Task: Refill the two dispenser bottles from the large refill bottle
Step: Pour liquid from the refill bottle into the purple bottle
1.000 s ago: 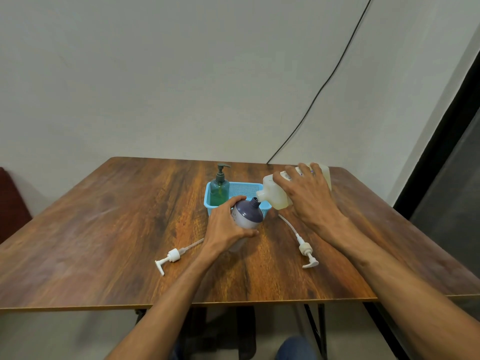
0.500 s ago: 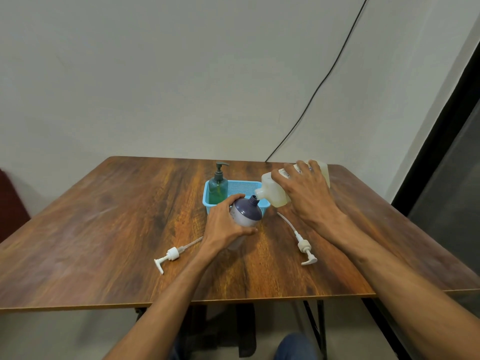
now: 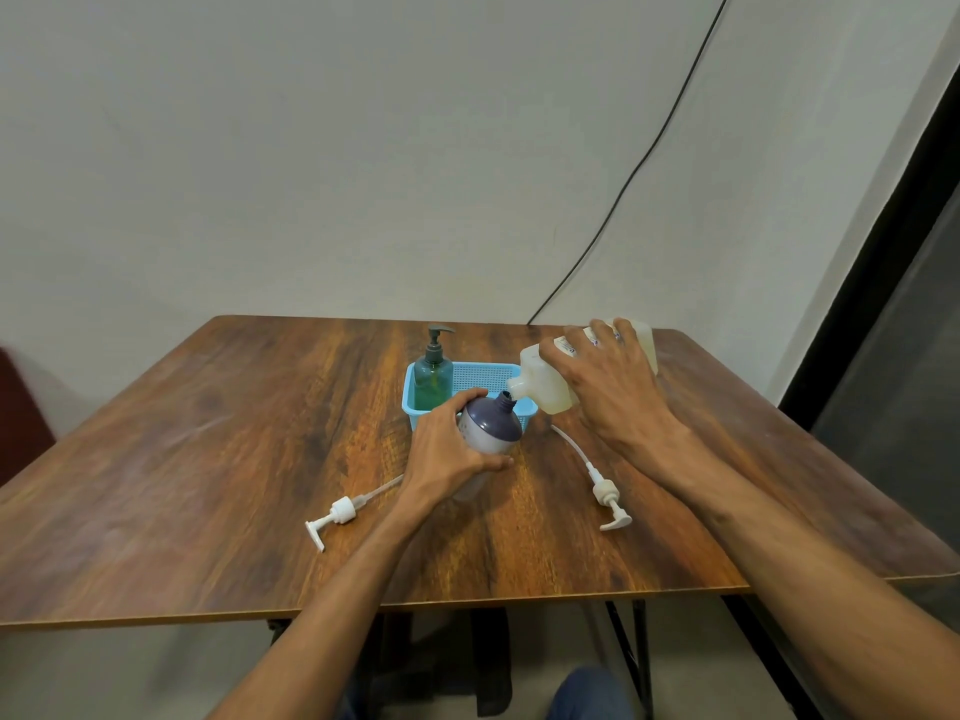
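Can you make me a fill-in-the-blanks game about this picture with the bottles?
1. The right hand tilts the refill bottle toward the purple bottle in the left hand, so ____ bottles are being held.
2. The green bottle stands in a ____ basket.
3. Two pumps lie on the table, both coloured ____.

Missing words: two; blue; white.

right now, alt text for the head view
The right hand tips a large cream plastic refill bottle, spout at the open neck of a round purple-topped dispenser bottle gripped by the left hand. Two white pump heads lie on the wooden table; a green pump bottle stands in a blue plastic basket.
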Tool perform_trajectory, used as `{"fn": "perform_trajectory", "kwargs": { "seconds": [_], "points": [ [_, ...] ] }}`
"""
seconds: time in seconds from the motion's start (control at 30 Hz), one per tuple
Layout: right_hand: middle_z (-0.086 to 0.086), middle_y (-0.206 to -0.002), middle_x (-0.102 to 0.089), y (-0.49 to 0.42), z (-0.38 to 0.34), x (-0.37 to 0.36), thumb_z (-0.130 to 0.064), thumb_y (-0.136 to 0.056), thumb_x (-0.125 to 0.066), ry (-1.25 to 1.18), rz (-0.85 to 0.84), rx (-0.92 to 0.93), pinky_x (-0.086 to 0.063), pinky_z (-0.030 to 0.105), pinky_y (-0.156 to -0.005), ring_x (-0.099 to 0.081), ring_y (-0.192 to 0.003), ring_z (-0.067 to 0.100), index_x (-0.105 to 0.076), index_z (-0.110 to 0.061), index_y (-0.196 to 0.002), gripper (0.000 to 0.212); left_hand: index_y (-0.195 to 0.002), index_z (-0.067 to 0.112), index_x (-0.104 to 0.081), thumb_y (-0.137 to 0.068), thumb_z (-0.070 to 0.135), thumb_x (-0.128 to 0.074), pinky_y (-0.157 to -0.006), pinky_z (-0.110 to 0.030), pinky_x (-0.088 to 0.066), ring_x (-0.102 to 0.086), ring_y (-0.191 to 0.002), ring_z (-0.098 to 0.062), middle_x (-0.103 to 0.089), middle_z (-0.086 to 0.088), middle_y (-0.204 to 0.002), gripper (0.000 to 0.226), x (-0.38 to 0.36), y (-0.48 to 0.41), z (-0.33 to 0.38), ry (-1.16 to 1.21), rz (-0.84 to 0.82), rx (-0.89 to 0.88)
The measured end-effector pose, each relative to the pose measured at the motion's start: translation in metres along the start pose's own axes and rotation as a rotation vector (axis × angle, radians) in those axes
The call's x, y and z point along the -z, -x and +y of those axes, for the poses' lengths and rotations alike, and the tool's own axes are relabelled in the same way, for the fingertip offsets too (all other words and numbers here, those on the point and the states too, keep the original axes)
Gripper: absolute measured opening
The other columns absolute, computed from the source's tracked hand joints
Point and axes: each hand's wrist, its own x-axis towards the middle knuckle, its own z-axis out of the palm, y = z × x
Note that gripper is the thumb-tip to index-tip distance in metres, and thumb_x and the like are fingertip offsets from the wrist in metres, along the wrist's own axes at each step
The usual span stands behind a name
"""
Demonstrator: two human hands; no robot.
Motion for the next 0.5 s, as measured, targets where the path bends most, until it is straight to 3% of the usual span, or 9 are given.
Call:
{"fn": "perform_trajectory", "kwargs": {
  "seconds": [0.17, 0.37, 0.5],
  "points": [
    [0.014, -0.149, -0.043, -0.0010, 0.0003, 0.0015, -0.036, -0.087, -0.073, -0.001, -0.002, 0.008, -0.023, 0.056, -0.115, -0.040, -0.135, 0.038, -0.034, -0.023, -0.146, 0.072, -0.131, 0.017, -0.057, -0.050, 0.041, -0.094, -0.086, -0.003, -0.036, -0.055, -0.105, -0.005, -0.057, 0.011, -0.117, 0.093, -0.0001, -0.0004, 0.0009, 0.005, 0.005, -0.004],
    [0.016, -0.138, -0.055, -0.0031, 0.0012, -0.0035, -0.038, -0.076, -0.083, 0.034, 0.015, 0.010, -0.033, 0.058, -0.109, -0.051, -0.124, 0.040, -0.045, -0.022, -0.139, 0.075, -0.130, 0.020, -0.057, -0.051, 0.040, -0.095, -0.093, -0.018, -0.046, -0.057, -0.104, -0.006, -0.058, 0.013, -0.115, 0.090, -0.0010, 0.0006, -0.0008, 0.006, 0.013, -0.012],
    [0.015, -0.136, -0.056, -0.0045, 0.0019, -0.0080, -0.040, -0.073, -0.084, 0.050, 0.037, 0.011, -0.032, 0.058, -0.108, -0.052, -0.123, 0.039, -0.045, -0.022, -0.138, 0.077, -0.130, 0.018, -0.057, -0.053, 0.033, -0.097, -0.092, -0.015, -0.044, -0.057, -0.105, -0.007, -0.058, 0.012, -0.116, 0.088, -0.0013, 0.0016, -0.0001, 0.015, 0.021, -0.011]
  ]
}}
